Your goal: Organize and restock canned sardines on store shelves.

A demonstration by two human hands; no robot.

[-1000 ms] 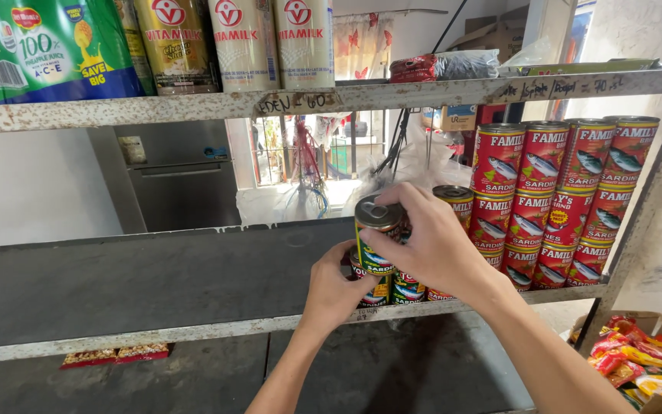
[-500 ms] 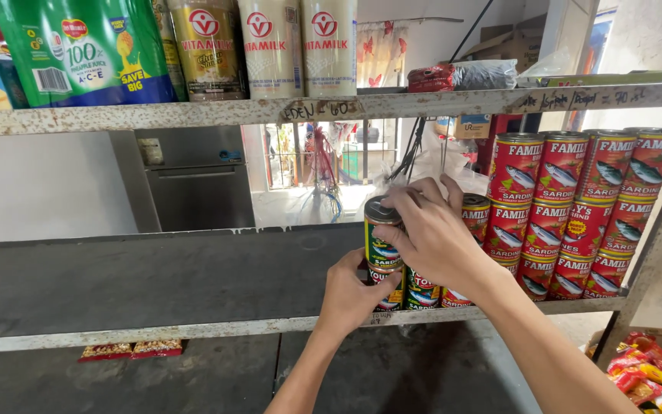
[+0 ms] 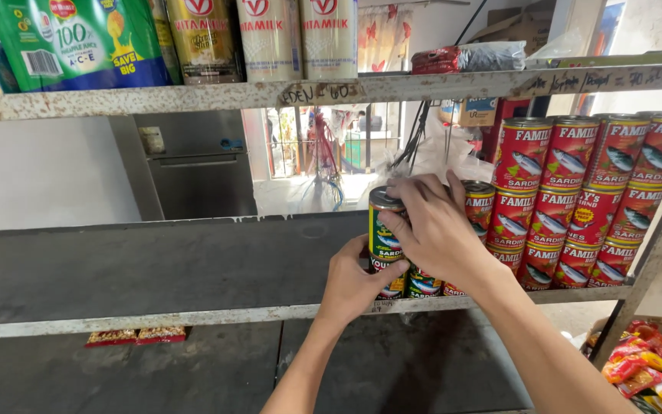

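Single head view: looks forward and slightly down, close in on the shelf (image 3: 155, 316) edge; the grip sits just right of centre.

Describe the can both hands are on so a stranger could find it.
Look at the grey middle shelf, left of the red can stacks. The green can tops a short stack there, the right hand on it, the left hand below. Its neighbours are red.

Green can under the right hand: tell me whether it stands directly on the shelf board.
No. The green can under the right hand sits on top of another can, which the left hand steadies.
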